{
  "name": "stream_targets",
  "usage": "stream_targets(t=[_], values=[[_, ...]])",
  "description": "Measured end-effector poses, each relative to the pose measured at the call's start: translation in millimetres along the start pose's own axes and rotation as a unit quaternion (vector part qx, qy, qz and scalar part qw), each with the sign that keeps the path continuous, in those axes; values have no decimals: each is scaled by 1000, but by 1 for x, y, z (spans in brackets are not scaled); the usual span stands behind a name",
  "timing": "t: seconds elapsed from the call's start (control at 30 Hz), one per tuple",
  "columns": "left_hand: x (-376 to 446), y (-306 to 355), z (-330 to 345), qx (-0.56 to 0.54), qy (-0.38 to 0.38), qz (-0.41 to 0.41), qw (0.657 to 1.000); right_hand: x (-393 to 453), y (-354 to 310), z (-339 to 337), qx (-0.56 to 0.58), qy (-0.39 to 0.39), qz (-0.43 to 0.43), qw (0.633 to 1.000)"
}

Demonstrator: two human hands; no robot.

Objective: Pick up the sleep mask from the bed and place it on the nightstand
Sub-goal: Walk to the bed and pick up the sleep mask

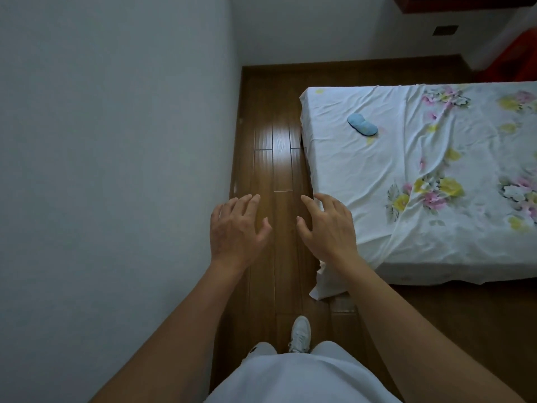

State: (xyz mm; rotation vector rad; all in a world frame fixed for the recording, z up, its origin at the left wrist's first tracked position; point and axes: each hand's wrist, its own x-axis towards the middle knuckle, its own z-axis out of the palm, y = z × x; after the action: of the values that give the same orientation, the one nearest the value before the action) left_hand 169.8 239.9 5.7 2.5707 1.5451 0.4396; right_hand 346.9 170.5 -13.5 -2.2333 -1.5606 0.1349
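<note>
A light blue sleep mask [362, 124] lies flat on the bed [363, 184], near the bed's far left corner, on a white sheet printed with pink and yellow flowers. My left hand [236, 231] hovers over the wooden floor with fingers spread and nothing in it. My right hand [328, 228] is beside it, by the bed's near left edge, fingers apart and empty. Both hands are well short of the mask. No nightstand is in view.
A narrow strip of wooden floor [279, 158] runs between a white wall [116, 141] on the left and the bed. A loose corner of the sheet [325, 286] hangs to the floor. My white shoe [300, 334] shows below. Something red [514, 62] sits at the far right.
</note>
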Motion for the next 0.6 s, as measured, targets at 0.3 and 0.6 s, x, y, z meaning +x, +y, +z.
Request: stream_targets(t=[0.3, 0.6], values=[[105, -12, 24, 15, -9, -17, 1000, 113, 16, 20, 3, -19, -5, 1000], [231, -50, 63, 1, -26, -26, 999, 238, 17, 66, 4, -49, 6, 999]])
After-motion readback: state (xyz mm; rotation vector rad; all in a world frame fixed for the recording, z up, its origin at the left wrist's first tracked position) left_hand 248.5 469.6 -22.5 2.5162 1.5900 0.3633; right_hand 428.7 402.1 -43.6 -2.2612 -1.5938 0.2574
